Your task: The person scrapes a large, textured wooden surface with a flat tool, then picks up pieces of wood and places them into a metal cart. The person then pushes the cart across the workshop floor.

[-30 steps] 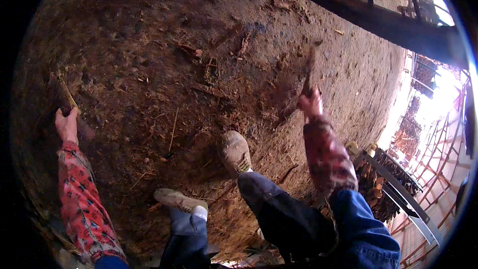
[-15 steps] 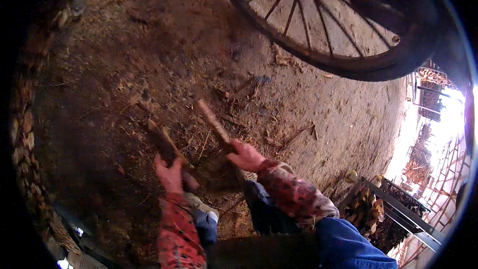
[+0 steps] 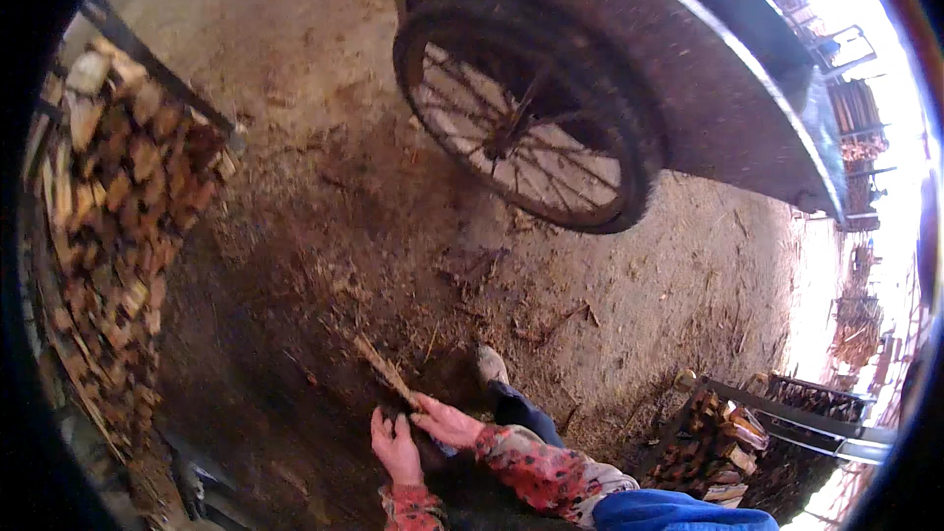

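Note:
A short, pale split stick of wood [image 3: 384,370] slants up and left from my right hand [image 3: 447,422], whose fingers are closed around its lower end. My left hand [image 3: 396,447] is just beside the right one, low in the view. Its fingers are slightly bent and apart, and I make out nothing held in them. A dark gap between the two hands hides what lies there. Under them is the dirt floor [image 3: 295,315], strewn with bark and wood chips. One of my shoes [image 3: 492,366] shows beyond the right hand.
A cart [image 3: 708,79] with a large spoked wheel [image 3: 501,138] stands ahead. Split firewood is stacked in a rack [image 3: 128,187] at the left. Another metal-framed rack of firewood [image 3: 723,442] is at the lower right. Thin twigs [image 3: 565,324] lie on the floor.
The view has lifted, showing more of the cart and the left stack. My hands have come together; the darker wood piece by my left hand is no longer visible there.

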Motion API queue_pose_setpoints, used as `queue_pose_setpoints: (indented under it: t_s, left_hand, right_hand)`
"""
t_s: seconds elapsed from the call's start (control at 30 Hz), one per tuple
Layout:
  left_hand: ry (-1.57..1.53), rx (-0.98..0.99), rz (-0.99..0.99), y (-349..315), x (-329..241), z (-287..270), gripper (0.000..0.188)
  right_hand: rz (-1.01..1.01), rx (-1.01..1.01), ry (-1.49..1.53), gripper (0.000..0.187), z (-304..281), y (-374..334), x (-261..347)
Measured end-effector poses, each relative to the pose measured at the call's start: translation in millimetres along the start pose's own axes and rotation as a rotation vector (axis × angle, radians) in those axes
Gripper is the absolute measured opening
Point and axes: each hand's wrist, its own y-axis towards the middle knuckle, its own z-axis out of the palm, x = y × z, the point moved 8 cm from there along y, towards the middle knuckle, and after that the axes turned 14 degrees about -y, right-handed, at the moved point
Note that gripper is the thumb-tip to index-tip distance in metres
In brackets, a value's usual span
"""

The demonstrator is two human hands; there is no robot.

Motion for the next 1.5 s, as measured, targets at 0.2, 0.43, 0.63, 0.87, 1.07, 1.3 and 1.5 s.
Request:
queue_pose_setpoints:
  t_s: [0.2, 0.43, 0.63, 0.87, 1.07, 1.3, 1.5]
  left_hand:
    - [-0.183, 0.064, 0.016, -81, -138, 44, 0.042]
    - [-0.401, 0.628, 0.177, -167, -278, 179, 0.065]
    - [-0.131, 0.867, 0.503, -227, -385, 269, 0.072]
    - [0.114, 0.461, 0.398, -150, -296, 187, 0.056]
    - [0.475, -0.049, -0.209, -72, -95, -155, 0.03]
    - [0.259, -0.172, -0.406, -129, -92, -189, 0.026]
    - [0.096, -0.158, -0.416, -100, -129, -172, 0.023]
  right_hand:
    - [-0.087, -0.075, -0.055, 0.094, -41, -54, 115]
    - [-0.37, -0.334, 0.245, 0.081, -205, -125, 272]
    - [-0.466, -0.605, 0.309, 0.065, -367, -169, 361]
    - [0.15, -1.603, -0.847, 0.071, -677, -238, 305]
    - [0.23, -1.157, -0.887, 0.055, -613, -159, 269]
    - [0.542, -1.055, -1.189, 0.053, -587, -139, 270]
    - [0.744, -1.038, -1.196, 0.045, -592, -142, 271]
